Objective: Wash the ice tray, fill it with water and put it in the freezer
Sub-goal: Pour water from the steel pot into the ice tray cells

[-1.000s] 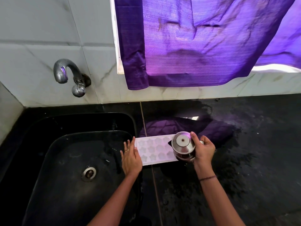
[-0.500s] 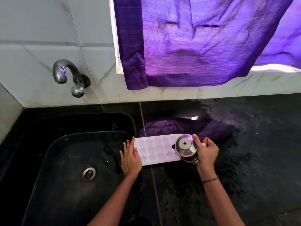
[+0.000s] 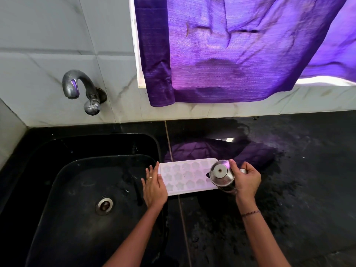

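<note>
- The white ice tray (image 3: 185, 177) with star-shaped cells lay on the wet black counter (image 3: 298, 189), just right of the black sink (image 3: 57, 170).
- The left hand (image 3: 154, 186) lay flat, fingers straight, against the tray's left end.
- The right hand (image 3: 247, 179) gripped a steel jug (image 3: 221, 175) over the tray's right end.
- A steel tap (image 3: 81, 89) stuck out of the tiled wall; a purple curtain (image 3: 240, 51) hung above.
</note>
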A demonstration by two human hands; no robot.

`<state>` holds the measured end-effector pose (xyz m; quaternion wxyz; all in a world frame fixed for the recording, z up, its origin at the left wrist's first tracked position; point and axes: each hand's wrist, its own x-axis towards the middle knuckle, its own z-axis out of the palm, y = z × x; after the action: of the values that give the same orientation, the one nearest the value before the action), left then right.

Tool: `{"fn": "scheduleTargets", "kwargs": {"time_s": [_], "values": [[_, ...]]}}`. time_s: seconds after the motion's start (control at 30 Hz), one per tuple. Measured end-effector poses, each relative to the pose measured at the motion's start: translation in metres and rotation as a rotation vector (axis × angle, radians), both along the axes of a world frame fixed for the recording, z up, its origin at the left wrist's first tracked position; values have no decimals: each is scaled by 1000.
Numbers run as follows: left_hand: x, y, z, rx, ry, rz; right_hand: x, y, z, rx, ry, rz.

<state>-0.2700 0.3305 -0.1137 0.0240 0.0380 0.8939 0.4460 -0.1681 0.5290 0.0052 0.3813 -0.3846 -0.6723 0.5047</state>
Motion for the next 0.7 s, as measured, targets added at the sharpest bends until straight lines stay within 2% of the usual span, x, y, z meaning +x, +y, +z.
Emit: {"fn": "scheduleTargets", "kwargs": {"time_s": [0.37,0.7], "values": [[-1,-1,-1,-12,-4,-2,0,1,-1,-4,-10,-1],[0,0,1,-21,2,0,0,9,-2,-251,109,-60]]}}
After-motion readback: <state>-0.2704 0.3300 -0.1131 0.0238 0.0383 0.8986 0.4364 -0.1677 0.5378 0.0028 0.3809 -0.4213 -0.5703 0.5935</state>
